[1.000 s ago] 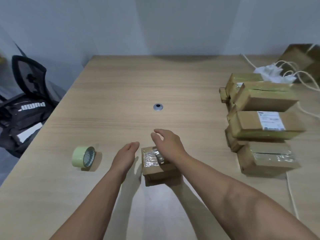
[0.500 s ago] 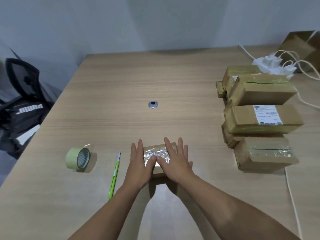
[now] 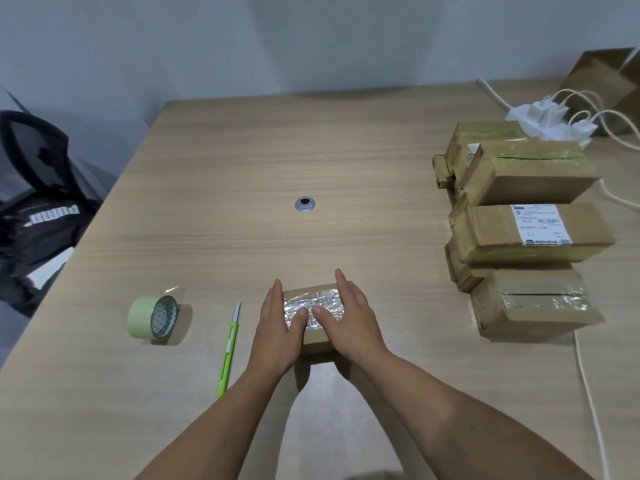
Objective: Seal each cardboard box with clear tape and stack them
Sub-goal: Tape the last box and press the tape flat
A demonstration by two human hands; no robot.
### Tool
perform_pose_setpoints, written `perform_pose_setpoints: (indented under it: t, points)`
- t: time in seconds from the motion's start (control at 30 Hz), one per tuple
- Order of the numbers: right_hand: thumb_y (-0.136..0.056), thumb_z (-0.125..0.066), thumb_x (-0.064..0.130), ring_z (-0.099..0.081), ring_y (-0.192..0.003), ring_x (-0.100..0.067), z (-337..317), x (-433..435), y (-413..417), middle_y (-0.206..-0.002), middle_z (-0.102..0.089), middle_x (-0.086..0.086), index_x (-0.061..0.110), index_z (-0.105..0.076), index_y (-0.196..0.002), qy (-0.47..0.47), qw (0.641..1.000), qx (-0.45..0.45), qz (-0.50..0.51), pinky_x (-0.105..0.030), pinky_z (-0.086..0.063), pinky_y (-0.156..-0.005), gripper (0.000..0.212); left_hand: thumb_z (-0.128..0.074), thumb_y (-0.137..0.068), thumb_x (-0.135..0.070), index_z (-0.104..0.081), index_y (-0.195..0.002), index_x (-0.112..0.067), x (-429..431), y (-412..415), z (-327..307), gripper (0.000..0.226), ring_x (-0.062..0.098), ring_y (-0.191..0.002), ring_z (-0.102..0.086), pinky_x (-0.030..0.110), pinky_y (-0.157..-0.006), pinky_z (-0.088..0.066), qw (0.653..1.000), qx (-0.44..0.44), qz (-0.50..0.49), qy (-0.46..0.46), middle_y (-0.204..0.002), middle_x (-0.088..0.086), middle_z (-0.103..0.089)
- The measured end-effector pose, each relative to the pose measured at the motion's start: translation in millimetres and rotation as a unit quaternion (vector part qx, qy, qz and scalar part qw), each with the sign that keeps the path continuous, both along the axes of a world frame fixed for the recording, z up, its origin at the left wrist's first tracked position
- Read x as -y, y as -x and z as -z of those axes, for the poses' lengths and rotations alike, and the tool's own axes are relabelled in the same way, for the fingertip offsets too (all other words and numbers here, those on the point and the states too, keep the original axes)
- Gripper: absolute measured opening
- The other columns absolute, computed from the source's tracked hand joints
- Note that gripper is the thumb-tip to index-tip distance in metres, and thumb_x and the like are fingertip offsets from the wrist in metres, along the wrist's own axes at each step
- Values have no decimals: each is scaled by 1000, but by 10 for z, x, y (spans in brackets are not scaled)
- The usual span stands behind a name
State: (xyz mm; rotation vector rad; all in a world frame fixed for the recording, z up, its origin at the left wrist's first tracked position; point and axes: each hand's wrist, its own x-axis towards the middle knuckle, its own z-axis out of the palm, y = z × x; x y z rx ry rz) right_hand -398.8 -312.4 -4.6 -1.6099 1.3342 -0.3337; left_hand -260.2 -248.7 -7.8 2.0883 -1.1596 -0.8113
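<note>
A small cardboard box (image 3: 313,299) with shiny clear tape across its top lies on the wooden table (image 3: 242,174) near the front middle. My left hand (image 3: 278,323) lies flat along its left side, thumb pressing on the tape. My right hand (image 3: 348,318) lies flat over its right side, thumb pressing beside the other. A roll of tape (image 3: 154,317) with a pale green rim stands on edge to the left. Stacked taped cardboard boxes (image 3: 526,233) fill the right side of the table.
A green utility knife (image 3: 229,348) lies between the roll and the small box. A metal grommet (image 3: 304,204) sits mid-table. White cables and plugs (image 3: 550,116) lie at the back right, one cable (image 3: 585,382) running forward. A black chair with a bag (image 3: 38,209) stands left.
Both hands came down from hovering by the box to lying flat on it, thumbs meeting on the tape. The view shifted, bringing the green knife into sight.
</note>
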Motion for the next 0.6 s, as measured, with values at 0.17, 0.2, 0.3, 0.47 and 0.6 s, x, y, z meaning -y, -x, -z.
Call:
perform_pose_setpoints:
  t: [0.17,0.2,0.3,0.47,0.6]
  points:
    - [-99,-58,44,-23,-152,-20,6,17,-38,-167,-18,7,42,-10,-159,-16,999,16,38,-38,-24,-121,77,-47,-105,-27,-15,-160,-25,21,44,7,64,10,-152,-17,23,-116,-16,998,-41,-47,10,-166,-7,-18]
    - [-100,-56,42,-24,-151,-19,9,19,-42,-167,-19,8,41,-12,-159,-15,999,13,39,-38,-23,-121,74,-46,-105,-25,-17,-160,-26,16,44,15,61,9,-152,-17,21,-116,-15,998,-46,-49,13,-166,-8,-19]
    - [-102,-54,39,-25,-151,-18,-7,19,-51,-166,-21,8,40,-20,-158,-16,999,12,45,-36,-22,-120,66,-44,-105,-23,-24,-157,-33,5,7,71,57,6,-151,-20,22,-119,-14,994,-79,-80,14,-163,-13,-22]
    - [-101,-55,35,-31,-147,-19,-77,44,-60,-163,-30,4,37,-21,-158,-34,997,17,67,-31,-28,-114,66,-42,-105,-29,-24,-154,-47,45,19,56,55,13,-131,-49,34,-112,-38,978,-146,-149,7,-150,-11,-44]
    - [-90,-65,54,-37,-143,-26,-103,63,-91,-158,-38,-3,41,-7,-159,-93,989,15,113,-39,-36,-111,91,-53,-94,-57,-32,-156,-26,97,54,29,72,28,-129,-53,35,-101,-42,981,-93,-160,-54,-145,6,-55]
